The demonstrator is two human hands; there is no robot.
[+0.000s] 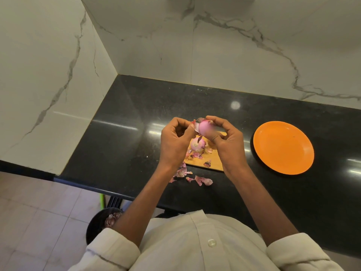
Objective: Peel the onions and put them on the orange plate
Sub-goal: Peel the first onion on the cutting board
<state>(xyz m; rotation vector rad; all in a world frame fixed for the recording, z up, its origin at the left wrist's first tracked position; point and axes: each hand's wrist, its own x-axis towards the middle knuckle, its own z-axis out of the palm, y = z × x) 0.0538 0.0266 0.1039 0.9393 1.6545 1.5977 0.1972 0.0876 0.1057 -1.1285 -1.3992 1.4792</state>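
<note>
Both hands are up over the cutting board [214, 162], working one onion [205, 130] between them. The right hand [227, 142] curls its fingers and thumb round the smooth pink bulb; the left hand [175, 141] pinches a flap of skin [195, 126] at its side — partly loosened, as far as I can make out. A second onion [197, 144] sits on the board below, amid scraps of peel [203, 180] that spill onto the black counter [125, 145]. The orange plate [283, 147] lies to the right, well apart — nothing on it.
</note>
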